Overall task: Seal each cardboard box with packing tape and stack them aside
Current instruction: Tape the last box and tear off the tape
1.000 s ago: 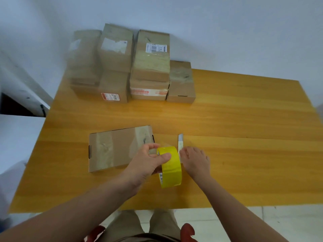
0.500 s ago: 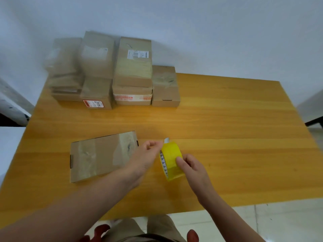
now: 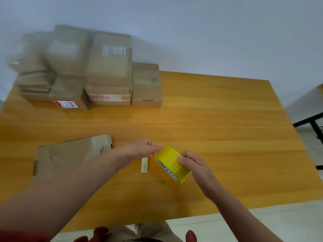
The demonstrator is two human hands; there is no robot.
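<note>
My right hand (image 3: 195,165) holds a yellow roll of packing tape (image 3: 170,160) tilted just above the wooden table (image 3: 227,128). The fingertips of my left hand (image 3: 141,149) pinch at the roll's upper left edge, where the tape end seems to be. A low cardboard box (image 3: 66,154) lies on the table left of my hands, with clear tape across its top; my left forearm crosses its right corner. Sealed cardboard boxes (image 3: 108,67) are stacked at the back left of the table.
A pale narrow strip-like object (image 3: 144,165), perhaps a cutter, lies on the table between my hands. A single small box (image 3: 146,84) stands at the stack's right end. A black frame (image 3: 312,123) shows past the table's right edge.
My right hand came off the table and took hold of the roll. My left hand shifted from gripping the roll to pinching its edge. The roll moved right, off the strip-like object.
</note>
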